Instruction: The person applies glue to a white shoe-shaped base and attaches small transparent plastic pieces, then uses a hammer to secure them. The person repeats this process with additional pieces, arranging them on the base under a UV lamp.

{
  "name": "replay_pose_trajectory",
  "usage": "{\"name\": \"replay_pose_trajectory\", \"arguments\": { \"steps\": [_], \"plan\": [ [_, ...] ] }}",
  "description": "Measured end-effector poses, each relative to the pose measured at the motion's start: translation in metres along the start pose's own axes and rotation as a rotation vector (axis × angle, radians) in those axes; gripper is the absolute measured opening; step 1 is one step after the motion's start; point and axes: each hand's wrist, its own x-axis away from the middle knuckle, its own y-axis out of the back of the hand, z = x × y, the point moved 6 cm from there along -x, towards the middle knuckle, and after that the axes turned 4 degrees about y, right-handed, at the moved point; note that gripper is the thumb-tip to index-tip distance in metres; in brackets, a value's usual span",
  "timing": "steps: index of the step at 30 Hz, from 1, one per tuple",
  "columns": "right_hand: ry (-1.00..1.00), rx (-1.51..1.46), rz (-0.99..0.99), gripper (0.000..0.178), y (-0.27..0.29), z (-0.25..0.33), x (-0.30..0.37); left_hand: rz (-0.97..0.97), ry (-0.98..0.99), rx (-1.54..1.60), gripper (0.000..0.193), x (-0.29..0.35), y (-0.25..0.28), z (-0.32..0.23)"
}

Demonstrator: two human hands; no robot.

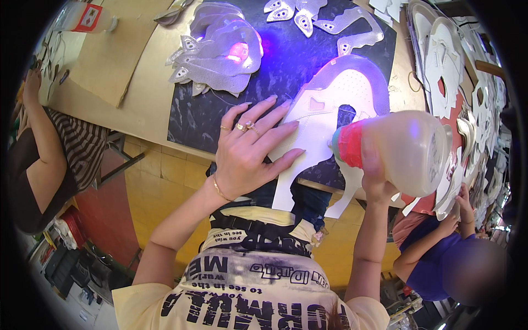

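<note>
A white shoe upper piece (330,99) with a grey curved band along its far edge lies on the dark marbled board in front of me. My left hand (247,140), with rings and a bracelet, is open, its fingers spread and the tips at the left edge of this piece. In my right hand (377,184) is a translucent squeeze bottle (415,151), tilted so its red-wrapped neck and greenish tip point left, over the piece's cut-out. The bottle hides most of my right fingers. Whether the tip touches the piece I cannot tell.
A stack of grey shoe pieces (217,63) sits at the board's far left, with more grey pieces (302,14) at the back. Many white uppers (440,60) are piled at right. Another bottle (82,17) lies far left. A person (440,258) works at right; another sits at left.
</note>
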Motion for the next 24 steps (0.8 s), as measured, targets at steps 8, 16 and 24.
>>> {"name": "replay_pose_trajectory", "arguments": {
  "steps": [8, 16, 24],
  "plan": [
    [-0.248, -0.127, -0.077, 0.061, 0.003, -0.04, 0.062, 0.003, 0.006, 0.008, 0.035, 0.0, 0.0, 0.0],
    [-0.267, -0.425, -0.227, 0.062, 0.003, -0.025, 0.047, 0.003, 0.003, -0.004, 0.034, 0.001, 0.0, 0.0],
    [-0.184, -0.261, -0.413, 0.041, 0.007, -0.017, -0.045, 0.003, -0.019, -0.003, 0.036, -0.003, 0.002, -0.002]
  ]
}}
